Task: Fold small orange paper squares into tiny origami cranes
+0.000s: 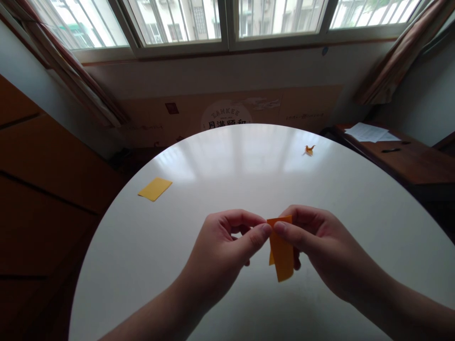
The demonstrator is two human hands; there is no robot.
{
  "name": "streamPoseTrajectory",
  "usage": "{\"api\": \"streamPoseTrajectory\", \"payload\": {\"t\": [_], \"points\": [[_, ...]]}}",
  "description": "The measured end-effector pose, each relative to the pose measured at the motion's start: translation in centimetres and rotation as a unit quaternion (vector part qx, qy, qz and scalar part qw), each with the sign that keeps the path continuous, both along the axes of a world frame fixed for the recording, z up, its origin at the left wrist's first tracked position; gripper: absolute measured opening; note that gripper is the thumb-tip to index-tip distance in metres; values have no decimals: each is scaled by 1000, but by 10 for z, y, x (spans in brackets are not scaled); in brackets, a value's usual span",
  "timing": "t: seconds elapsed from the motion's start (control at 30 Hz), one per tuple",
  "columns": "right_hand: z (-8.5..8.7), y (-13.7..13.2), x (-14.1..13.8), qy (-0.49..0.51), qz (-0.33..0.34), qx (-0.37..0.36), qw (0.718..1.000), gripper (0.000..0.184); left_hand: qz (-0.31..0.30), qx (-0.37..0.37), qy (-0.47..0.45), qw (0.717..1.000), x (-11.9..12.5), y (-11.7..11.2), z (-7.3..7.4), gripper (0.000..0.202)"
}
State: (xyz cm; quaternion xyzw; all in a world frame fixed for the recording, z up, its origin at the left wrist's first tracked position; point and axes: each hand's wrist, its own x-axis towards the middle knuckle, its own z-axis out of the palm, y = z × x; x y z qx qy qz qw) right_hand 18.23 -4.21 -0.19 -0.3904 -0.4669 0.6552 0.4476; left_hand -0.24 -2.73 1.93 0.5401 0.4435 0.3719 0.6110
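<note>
An orange sheet of paper (283, 255), folded into a narrow strip, is held up over the white table. My left hand (231, 251) pinches its upper left corner between thumb and index finger. Thumb in front and fingers behind, my right hand (316, 234) grips the strip near its top right. A second flap shows behind the strip at its lower left, and both lower ends hang free. The right fingers are partly hidden by the paper.
On the round white table (227, 180), yellow paper (155, 189) lies at the left and a small folded orange paper crane (309, 150) stands at the far right. White sheets (371, 132) rest on a brown wooden cabinet (415, 161) beyond the table's right edge.
</note>
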Motion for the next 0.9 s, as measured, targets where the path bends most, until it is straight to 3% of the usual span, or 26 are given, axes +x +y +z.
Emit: {"api": "streamPoseTrajectory", "payload": {"t": [0.17, 0.3, 0.4, 0.9], "points": [[0, 0, 1, 19, 6, -36, 999, 20, 27, 138, 53, 989, -6, 7, 7, 8], [1, 0, 0, 11, 5, -41, 999, 21, 27, 284, 99, 953, -13, 12, 13, 11], [1, -1, 0, 8, 7, -34, 999, 22, 6, 354, 128, 926, -15, 12, 15, 15], [3, 1, 1, -1, 31, -40, 999, 19, -49, 404, 156, 900, -15, 12, 15, 11]]}}
